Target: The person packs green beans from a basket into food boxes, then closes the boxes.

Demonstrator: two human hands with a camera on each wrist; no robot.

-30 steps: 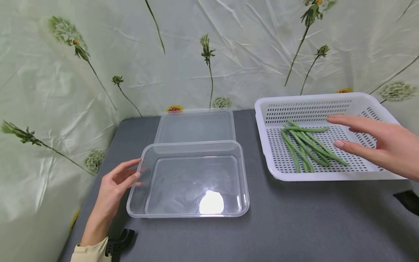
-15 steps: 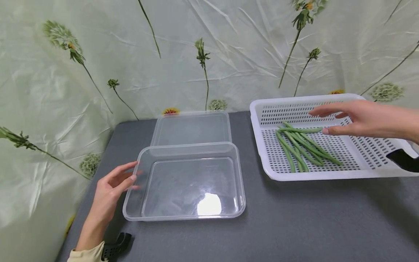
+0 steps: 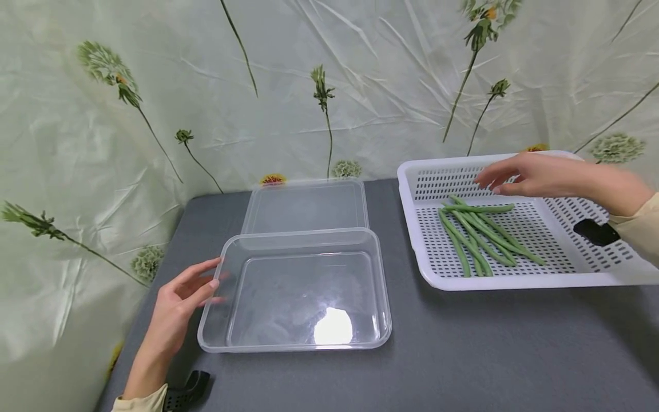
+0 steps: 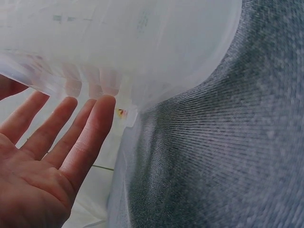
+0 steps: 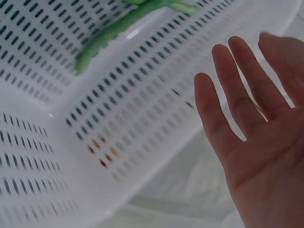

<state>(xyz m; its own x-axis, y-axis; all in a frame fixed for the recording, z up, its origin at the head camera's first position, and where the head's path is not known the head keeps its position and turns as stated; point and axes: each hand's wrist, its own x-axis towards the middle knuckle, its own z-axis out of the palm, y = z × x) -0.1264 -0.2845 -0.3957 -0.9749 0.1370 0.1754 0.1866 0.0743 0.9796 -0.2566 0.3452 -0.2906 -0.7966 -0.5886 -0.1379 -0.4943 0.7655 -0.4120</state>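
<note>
My left hand rests its fingertips against the left wall of a clear plastic food container. In the left wrist view the fingers are nearly straight, with their tips right at the container's wall. My right hand hovers over the back of a white perforated basket, holding nothing. Several green beans lie in a loose pile on the basket floor, just below and left of that hand. In the right wrist view, the fingers are extended and spread, with one green bean showing beyond them.
Behind the container, a clear flat lid lies on the dark grey table. A flower-printed sheet hangs along the back and left of the table. The basket stands at the right, a gap away from the container.
My right hand has moved left and slightly back over the basket, its fingers dipping downward and drawing closer together. The left hand stays at the container's wall. The beans have not moved.
</note>
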